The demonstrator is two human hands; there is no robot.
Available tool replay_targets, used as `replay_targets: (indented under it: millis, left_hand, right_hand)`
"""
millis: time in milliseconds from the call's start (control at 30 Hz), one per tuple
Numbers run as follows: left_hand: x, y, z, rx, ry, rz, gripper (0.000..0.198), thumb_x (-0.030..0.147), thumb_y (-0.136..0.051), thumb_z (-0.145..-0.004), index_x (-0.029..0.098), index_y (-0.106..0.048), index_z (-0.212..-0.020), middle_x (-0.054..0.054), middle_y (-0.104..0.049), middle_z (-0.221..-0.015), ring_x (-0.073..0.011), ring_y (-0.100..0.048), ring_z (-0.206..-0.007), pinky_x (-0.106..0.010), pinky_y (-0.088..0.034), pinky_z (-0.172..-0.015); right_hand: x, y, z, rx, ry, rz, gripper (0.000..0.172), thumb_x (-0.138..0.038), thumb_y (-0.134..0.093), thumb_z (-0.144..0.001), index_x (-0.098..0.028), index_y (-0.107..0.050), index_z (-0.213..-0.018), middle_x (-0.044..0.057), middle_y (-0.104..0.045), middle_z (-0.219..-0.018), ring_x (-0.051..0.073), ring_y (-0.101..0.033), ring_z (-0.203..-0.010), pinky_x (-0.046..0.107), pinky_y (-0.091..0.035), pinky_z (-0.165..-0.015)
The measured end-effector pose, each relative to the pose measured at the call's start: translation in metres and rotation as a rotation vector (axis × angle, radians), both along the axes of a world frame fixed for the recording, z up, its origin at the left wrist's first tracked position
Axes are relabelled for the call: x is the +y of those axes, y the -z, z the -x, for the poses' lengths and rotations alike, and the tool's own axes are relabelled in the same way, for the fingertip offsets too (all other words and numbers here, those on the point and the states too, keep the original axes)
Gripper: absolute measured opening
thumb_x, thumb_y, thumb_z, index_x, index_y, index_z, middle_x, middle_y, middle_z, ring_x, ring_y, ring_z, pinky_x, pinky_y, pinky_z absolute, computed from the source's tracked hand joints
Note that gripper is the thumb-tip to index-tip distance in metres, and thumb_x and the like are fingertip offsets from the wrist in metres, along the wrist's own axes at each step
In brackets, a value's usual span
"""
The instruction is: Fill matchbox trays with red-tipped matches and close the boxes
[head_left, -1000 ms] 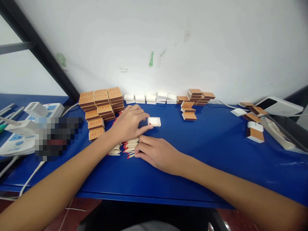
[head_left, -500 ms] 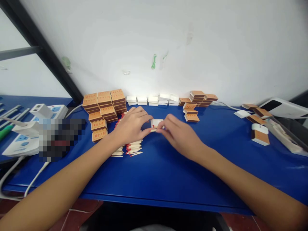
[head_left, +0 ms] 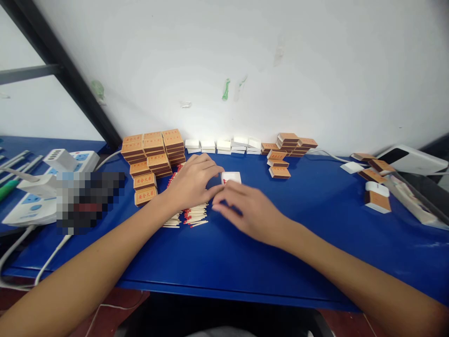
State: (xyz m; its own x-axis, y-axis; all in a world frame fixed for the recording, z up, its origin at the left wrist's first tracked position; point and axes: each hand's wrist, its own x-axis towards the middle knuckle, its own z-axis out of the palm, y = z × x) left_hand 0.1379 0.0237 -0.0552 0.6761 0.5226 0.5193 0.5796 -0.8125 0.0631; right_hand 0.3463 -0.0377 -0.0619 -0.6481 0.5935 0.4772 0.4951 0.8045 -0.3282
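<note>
With thumb and fingers, my left hand (head_left: 194, 180) grips the left end of a small white matchbox tray (head_left: 234, 176) on the desk. A few red match heads show inside it; its front side is hidden by my right hand (head_left: 250, 210). That hand hovers just in front of the tray, thumb and index finger apart, with nothing visible between them. Its fingertips point at a pile of loose red-tipped matches (head_left: 196, 214), which lies partly under my left hand and wrist.
Stacked orange matchboxes (head_left: 144, 180) stand on the left, and white trays (head_left: 224, 146) line the wall. More orange matchbox sleeves (head_left: 279, 172) sit right of centre. A power strip (head_left: 80, 161) with cables lies far left; a white earbud case (head_left: 377, 188) rests on the right.
My right hand has moved from the tray toward the matches, down and to the left, its fingers opening. The match it pinched is no longer seen there. My left hand stays at the tray.
</note>
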Motion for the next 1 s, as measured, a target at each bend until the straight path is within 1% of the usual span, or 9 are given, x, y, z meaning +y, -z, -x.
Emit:
replay_targets:
  millis: [33,100,200,267,533,700,833,1000]
  left_hand:
    - [0.000,0.000,0.000,0.000,-0.004,0.005,0.028,0.039,-0.064,-0.099,0.014,-0.071,-0.112,-0.008,-0.074,-0.099,-0.0264,-0.060,-0.101,-0.041,-0.044,-0.090]
    - [0.000,-0.001,0.001,-0.002,-0.016,0.011,0.030,0.042,-0.065,-0.099,0.015,-0.071,-0.110,-0.008,-0.073,-0.097,-0.0263,-0.060,-0.100,-0.041,-0.044,-0.090]
    - [0.000,-0.001,0.000,-0.004,-0.023,0.015,0.032,0.045,-0.065,-0.099,0.016,-0.071,-0.110,-0.008,-0.073,-0.096,-0.0263,-0.060,-0.100,-0.041,-0.043,-0.090]
    - [0.000,-0.001,0.000,-0.008,-0.020,0.020,0.032,0.046,-0.065,-0.099,0.016,-0.072,-0.109,-0.008,-0.073,-0.095,-0.0260,-0.060,-0.099,-0.040,-0.043,-0.089]
    - [-0.001,-0.001,-0.001,0.007,-0.034,0.018,0.032,0.045,-0.066,-0.098,0.015,-0.072,-0.108,-0.008,-0.074,-0.096,-0.0260,-0.061,-0.100,-0.040,-0.043,-0.090]
    - [0.000,-0.001,-0.001,0.008,-0.032,0.010,0.031,0.044,-0.067,-0.098,0.015,-0.072,-0.108,-0.007,-0.075,-0.098,-0.0255,-0.061,-0.100,-0.040,-0.043,-0.090]
    - [0.000,-0.001,-0.001,0.009,-0.032,0.012,0.032,0.045,-0.067,-0.098,0.015,-0.072,-0.108,-0.007,-0.074,-0.098,-0.0255,-0.060,-0.099,-0.040,-0.044,-0.090]
    - [0.000,-0.003,-0.001,0.026,-0.037,0.036,0.032,0.045,-0.066,-0.098,0.016,-0.072,-0.108,-0.009,-0.075,-0.099,-0.0265,-0.061,-0.100,-0.041,-0.044,-0.089]
  right_hand:
    - [-0.005,0.002,0.005,-0.034,-0.062,0.043,0.015,-0.028,-0.054,-0.106,-0.020,-0.067,-0.105,0.006,-0.064,-0.101,0.017,-0.063,-0.093,0.030,-0.050,-0.080]
    - [-0.011,0.009,0.014,-0.106,-0.112,0.099,0.017,-0.029,-0.054,-0.106,-0.020,-0.068,-0.106,0.005,-0.065,-0.102,0.017,-0.064,-0.092,0.030,-0.051,-0.078]
    - [-0.014,0.017,0.020,-0.159,-0.102,0.122,0.018,-0.030,-0.054,-0.106,-0.019,-0.069,-0.104,0.005,-0.065,-0.101,0.016,-0.062,-0.086,0.029,-0.049,-0.072]
    - [-0.013,0.020,0.021,-0.157,-0.088,0.128,0.017,-0.029,-0.056,-0.105,-0.018,-0.069,-0.102,0.005,-0.065,-0.101,0.016,-0.062,-0.084,0.029,-0.049,-0.070]
    - [-0.011,0.020,0.024,-0.161,-0.047,0.154,0.017,-0.029,-0.057,-0.105,-0.018,-0.068,-0.100,0.004,-0.065,-0.100,0.015,-0.062,-0.084,0.028,-0.048,-0.071]
    - [-0.009,0.018,0.023,-0.166,-0.054,0.125,0.015,-0.030,-0.059,-0.105,-0.018,-0.067,-0.103,0.005,-0.065,-0.101,0.017,-0.063,-0.091,0.029,-0.048,-0.071]
    - [-0.009,0.018,0.024,-0.187,-0.046,0.143,0.018,-0.031,-0.057,-0.105,-0.018,-0.068,-0.100,0.004,-0.065,-0.100,0.016,-0.063,-0.088,0.028,-0.047,-0.069]
    - [-0.010,0.021,0.026,-0.205,-0.026,0.138,0.017,-0.032,-0.061,-0.104,-0.018,-0.066,-0.096,0.003,-0.064,-0.098,0.016,-0.063,-0.086,0.029,-0.046,-0.067]
